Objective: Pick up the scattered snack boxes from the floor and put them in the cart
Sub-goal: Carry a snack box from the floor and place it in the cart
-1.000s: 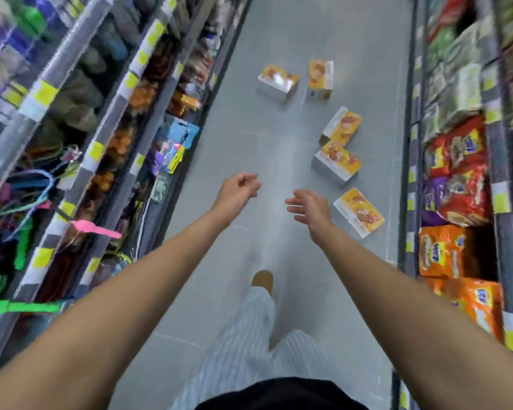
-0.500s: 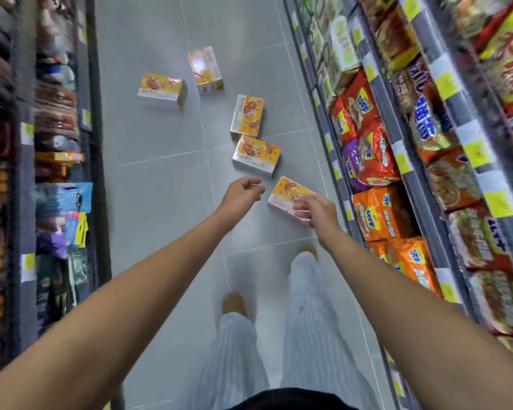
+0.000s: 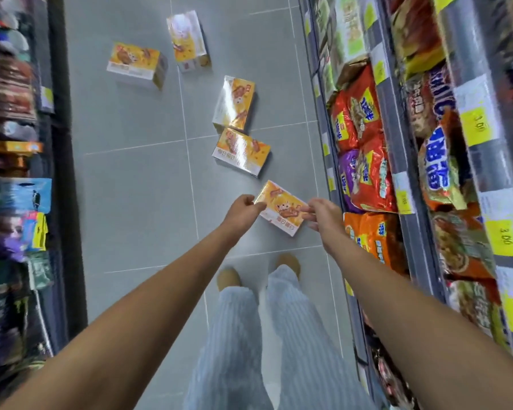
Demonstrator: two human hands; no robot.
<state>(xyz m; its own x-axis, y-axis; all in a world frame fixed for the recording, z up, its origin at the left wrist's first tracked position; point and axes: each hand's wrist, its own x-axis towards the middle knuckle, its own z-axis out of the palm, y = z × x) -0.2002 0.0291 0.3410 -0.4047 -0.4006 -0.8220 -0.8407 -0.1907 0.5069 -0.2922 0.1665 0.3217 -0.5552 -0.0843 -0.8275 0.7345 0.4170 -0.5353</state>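
Several orange-and-white snack boxes lie on the grey tiled aisle floor. The nearest snack box [image 3: 282, 208] is between my hands: my left hand [image 3: 243, 209] pinches its left edge and my right hand [image 3: 322, 213] pinches its right end. Beyond it lie a second box [image 3: 241, 151] and a third box [image 3: 234, 103], close together. Two more boxes, one at the left [image 3: 135, 64] and one upright-looking [image 3: 189, 41], sit farther up the aisle. No cart is in view.
Shelves line both sides of the narrow aisle. The right shelf [image 3: 365, 161] holds red, orange and purple snack bags with yellow price tags. The left shelf [image 3: 15, 202] holds mixed packets. My legs and tan shoes [image 3: 228, 278] stand just below the held box.
I have stepped closer to the boxes. Both hands moved onto the nearest box and closed on its two ends; half a second ago only the right hand touched it.
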